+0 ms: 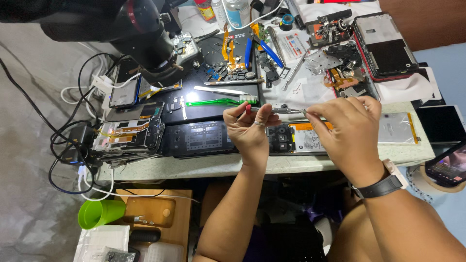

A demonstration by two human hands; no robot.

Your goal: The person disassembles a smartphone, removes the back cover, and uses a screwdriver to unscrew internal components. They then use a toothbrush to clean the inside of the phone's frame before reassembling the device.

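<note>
Toothbrush [221,102] lies behind opened phone [296,138]; microscope [145,39] stands left.

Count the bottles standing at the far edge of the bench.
2: a red-labelled bottle beside a clear blue-labelled bottle, both cut off by the top edge. More may be hidden beyond the frame.

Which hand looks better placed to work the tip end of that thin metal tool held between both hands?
Probably the right hand: its fingers already pinch the tip end of the thin silver metal tool. The left hand grips the handle end, steadying it above the grey workbench.
</note>
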